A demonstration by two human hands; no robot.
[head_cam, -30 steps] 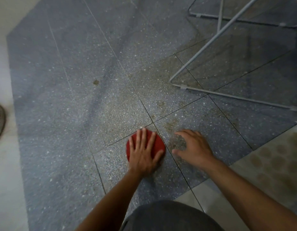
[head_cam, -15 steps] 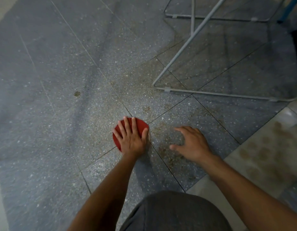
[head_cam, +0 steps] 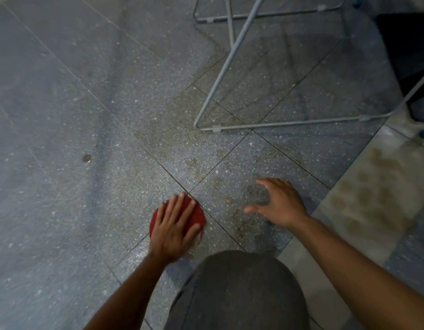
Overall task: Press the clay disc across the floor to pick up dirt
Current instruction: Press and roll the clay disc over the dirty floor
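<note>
Red clay disc lies flat on the speckled floor; it is round, with no long axis, just below-left of the tile-joint crossing. My left hand presses palm-down on it, fingers straight, aimed at the crossing. My right hand, right of the crossing, is spread and holds nothing.

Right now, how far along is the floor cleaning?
Done: tiles left of the red clay disc look mostly grit-free. In hand: the left hand presses flat on it. Left: brown grit by the right hand and toward the metal rack, plus one brown spot.
</note>
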